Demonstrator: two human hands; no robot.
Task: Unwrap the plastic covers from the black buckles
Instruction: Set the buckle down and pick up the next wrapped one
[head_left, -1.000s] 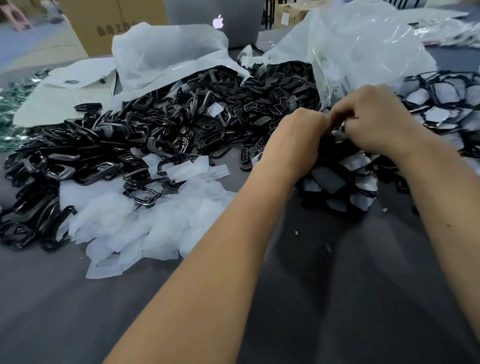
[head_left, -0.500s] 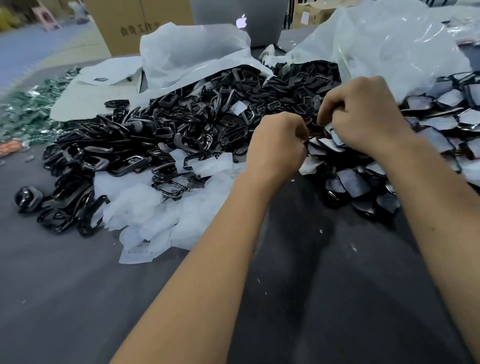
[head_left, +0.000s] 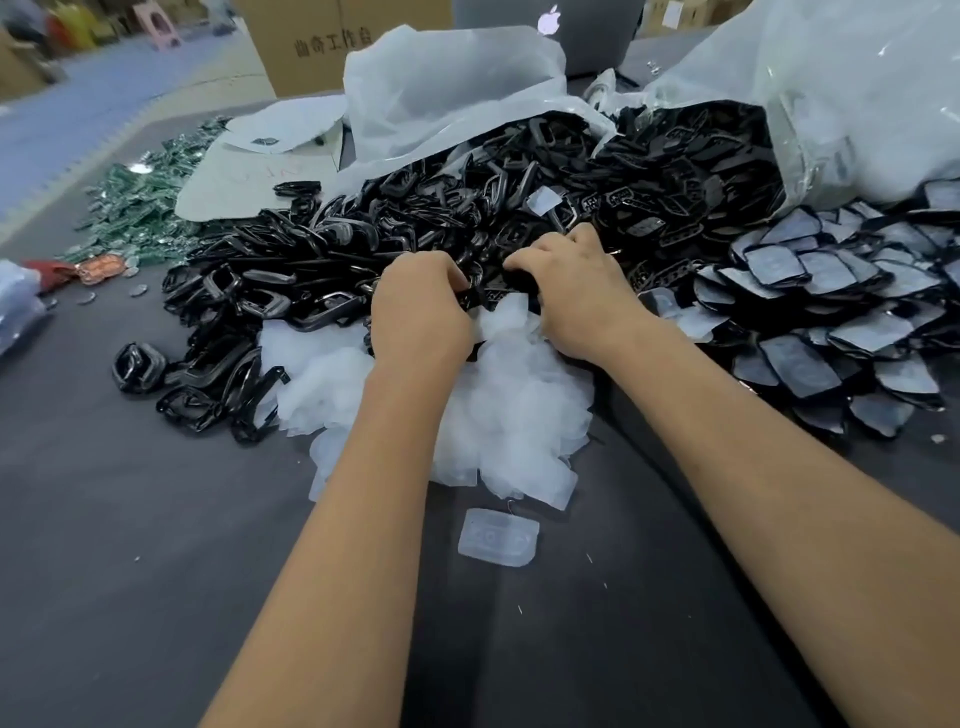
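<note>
head | both hands (left hand (head_left: 418, 306), right hand (head_left: 576, 291)) moved from wrapped buckles (head_left: 831, 312) to cover pile (head_left: 509, 405)

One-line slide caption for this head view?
Both hands work a black buckle above discarded plastic covers, between buckle piles.

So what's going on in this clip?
A person is stripping plastic covers off black buckles. Both hands, left and right, are curled around something at the edge of the bare buckle pile, above a heap of removed covers. Still-wrapped buckles lie to the right.
</note>
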